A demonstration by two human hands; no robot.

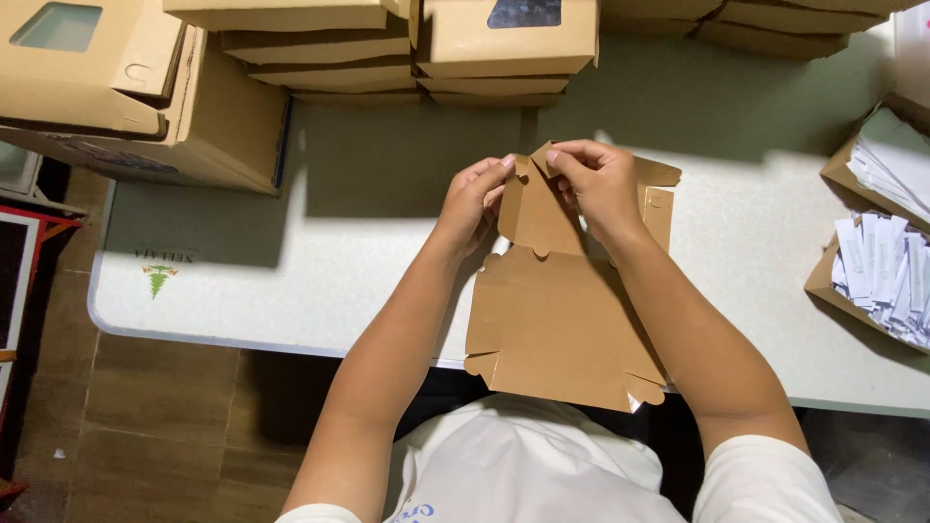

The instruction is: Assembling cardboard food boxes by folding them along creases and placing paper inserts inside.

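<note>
Setting: pale grey-white desk (368,232) with rounded corner, over brown tiled floor (145,426); lit from above, hard shadows on far half.
Main item: flat brown cardboard box blank (557,334), unfolded, lying at near edge of desk, centre, its near end overhanging towards the person's white shirt (523,465).
Raised part: far flap (536,213) of blank lifted and bent up into a peak between both hands.
Left hand (472,199): grip closed in a pinch, fingertips on left edge of the raised flap near its top.
Right hand (601,179): grip closed over top right of the flap, fingers curled across the fold; more flaps of the blank show just right of the wrist.
Far left: stack of made-up brown boxes (145,87), one with a clear window in its lid.
Far centre: further pile of flat and folded boxes (417,48), well apart from the hands.
Far right: more flat cardboard (775,24) along desk edge.
Right edge: open cardboard trays (828,276) holding white paper sachets (886,266), loosely heaped.
Desk mark: small green tree-shaped print (158,279) near left corner.
</note>
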